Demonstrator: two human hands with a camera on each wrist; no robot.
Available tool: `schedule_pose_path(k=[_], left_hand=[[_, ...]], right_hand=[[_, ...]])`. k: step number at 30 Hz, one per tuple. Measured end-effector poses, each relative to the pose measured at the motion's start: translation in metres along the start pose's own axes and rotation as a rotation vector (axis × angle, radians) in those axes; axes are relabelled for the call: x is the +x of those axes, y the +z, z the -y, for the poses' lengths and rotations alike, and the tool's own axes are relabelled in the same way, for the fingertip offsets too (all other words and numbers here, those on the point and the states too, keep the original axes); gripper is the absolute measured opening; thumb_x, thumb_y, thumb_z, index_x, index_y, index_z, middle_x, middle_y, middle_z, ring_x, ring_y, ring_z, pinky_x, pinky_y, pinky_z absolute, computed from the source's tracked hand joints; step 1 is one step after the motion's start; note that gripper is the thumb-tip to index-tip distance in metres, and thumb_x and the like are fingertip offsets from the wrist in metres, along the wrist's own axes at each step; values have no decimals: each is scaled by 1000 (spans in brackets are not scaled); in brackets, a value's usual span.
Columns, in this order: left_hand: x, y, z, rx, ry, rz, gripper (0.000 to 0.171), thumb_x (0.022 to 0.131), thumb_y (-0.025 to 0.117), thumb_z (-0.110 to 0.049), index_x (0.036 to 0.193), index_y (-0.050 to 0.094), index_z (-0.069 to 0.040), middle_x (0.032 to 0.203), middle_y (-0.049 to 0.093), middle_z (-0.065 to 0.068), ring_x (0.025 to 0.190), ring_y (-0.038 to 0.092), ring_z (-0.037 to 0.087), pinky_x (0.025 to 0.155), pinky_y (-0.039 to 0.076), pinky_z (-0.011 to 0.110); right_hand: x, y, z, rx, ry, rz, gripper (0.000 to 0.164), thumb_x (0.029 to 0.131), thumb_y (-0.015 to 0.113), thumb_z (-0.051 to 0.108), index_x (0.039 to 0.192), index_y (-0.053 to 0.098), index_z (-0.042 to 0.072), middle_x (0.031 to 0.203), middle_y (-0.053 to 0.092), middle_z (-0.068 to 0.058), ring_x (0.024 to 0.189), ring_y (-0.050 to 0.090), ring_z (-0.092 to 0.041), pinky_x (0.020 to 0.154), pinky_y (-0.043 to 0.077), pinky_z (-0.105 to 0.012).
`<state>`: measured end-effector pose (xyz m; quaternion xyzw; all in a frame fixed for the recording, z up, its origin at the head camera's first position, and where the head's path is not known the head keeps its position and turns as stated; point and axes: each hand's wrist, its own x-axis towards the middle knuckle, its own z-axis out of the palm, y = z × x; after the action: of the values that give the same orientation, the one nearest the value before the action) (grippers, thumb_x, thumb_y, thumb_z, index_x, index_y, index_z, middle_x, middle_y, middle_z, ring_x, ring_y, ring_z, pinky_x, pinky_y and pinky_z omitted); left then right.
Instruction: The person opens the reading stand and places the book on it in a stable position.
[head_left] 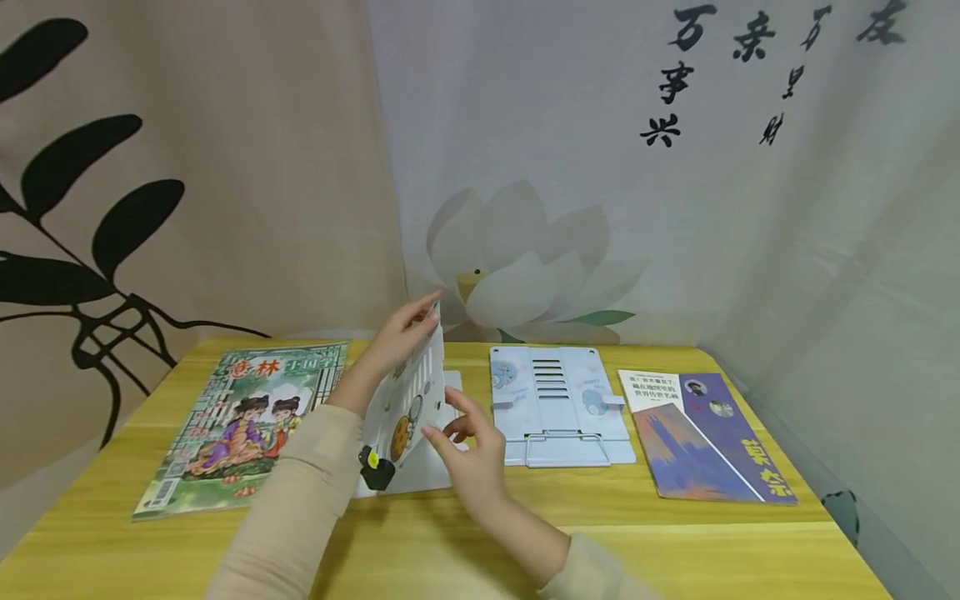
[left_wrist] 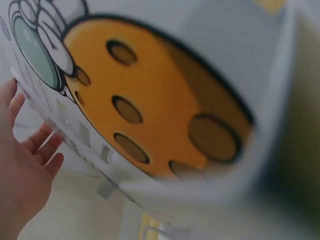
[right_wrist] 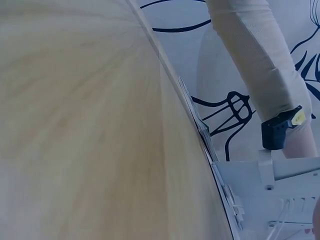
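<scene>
A white book stand (head_left: 416,400) with slots and a cartoon print of an orange, spotted round shape is tilted steeply up over the left-centre of the table. My left hand (head_left: 401,337) grips its upper edge; in the left wrist view the fingers reach along the slotted edge. Lower down, my right hand (head_left: 476,454) has thumb and index finger at the near right edge, holding it there. Beneath the raised panel a flat white sheet or base (head_left: 427,475) lies on the table; whether it joins the panel cannot be made out. In the right wrist view the right hand is almost wholly out of frame.
To the right lies a second white book stand (head_left: 551,400), flat, with a wire bracket along its near edge. A purple book (head_left: 712,442) is at far right. A green magazine (head_left: 247,425) lies at left on the wooden table (head_left: 420,550). A fabric curtain (head_left: 525,125) hangs behind.
</scene>
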<state>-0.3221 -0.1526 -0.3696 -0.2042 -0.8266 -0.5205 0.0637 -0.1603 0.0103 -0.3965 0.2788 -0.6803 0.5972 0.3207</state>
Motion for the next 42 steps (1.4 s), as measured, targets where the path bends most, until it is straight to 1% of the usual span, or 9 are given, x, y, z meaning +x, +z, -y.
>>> schedule_pose_path(k=[5,8,12,18,21,31,34,38,42], left_hand=[[-6,-5,-3,18,-32,7,48,101,48,-31,146,42,-16,135,44,17,117,44,32,96,38,52],[-10,-9,-2,34,-40,-7,47,101,50,-31,145,43,-16,129,48,18,113,46,32,93,40,50],[-14,-17,1,73,-62,-47,46,99,54,-33,142,46,-19,121,52,15,107,49,30,84,43,44],[-25,-29,7,115,-118,-120,48,95,60,-34,140,49,-19,116,53,12,102,47,27,75,42,38],[-31,-34,7,115,-128,-159,48,94,62,-31,138,50,-18,114,54,13,99,47,27,72,41,37],[-47,-44,16,104,-108,-261,47,92,66,-31,135,55,-15,107,59,14,90,46,23,70,37,35],[-52,-44,16,95,-105,-295,47,92,66,-33,134,56,-15,105,60,13,87,46,21,67,37,33],[-61,-43,14,73,-99,-338,48,91,65,-35,133,56,-14,99,60,11,82,47,19,61,39,28],[-68,-43,14,53,-62,-396,46,90,68,-29,132,57,-11,90,56,13,77,44,19,57,37,25]], right_hand=[[0,-2,0,-37,-49,-9,46,70,76,-14,112,60,-11,83,66,-19,60,59,-24,55,49,-41],[0,-7,0,-40,-45,4,45,70,75,-14,113,60,-10,83,67,-19,61,60,-24,55,49,-40],[1,-14,0,-27,-13,32,43,73,74,-13,113,59,-8,96,67,-23,60,60,-23,56,50,-39],[4,-27,-8,-11,22,47,42,76,70,-16,114,55,-7,94,67,-23,57,59,-25,54,48,-29],[6,-32,-13,5,37,48,42,77,68,-17,116,54,-7,90,67,-23,55,58,-26,51,46,-27],[18,-44,-22,-2,66,112,42,80,65,-17,119,54,-7,82,67,-17,55,58,-24,49,44,-28],[22,-47,-25,-13,90,133,42,81,64,-17,120,55,-6,82,66,-13,55,56,-21,50,43,-27],[30,-52,-29,-27,104,157,41,82,64,-15,121,54,-6,80,64,-12,55,53,-18,50,43,-27],[37,-55,-34,-34,100,191,40,84,63,-14,122,53,-6,77,63,-16,54,54,-25,49,43,-28]])
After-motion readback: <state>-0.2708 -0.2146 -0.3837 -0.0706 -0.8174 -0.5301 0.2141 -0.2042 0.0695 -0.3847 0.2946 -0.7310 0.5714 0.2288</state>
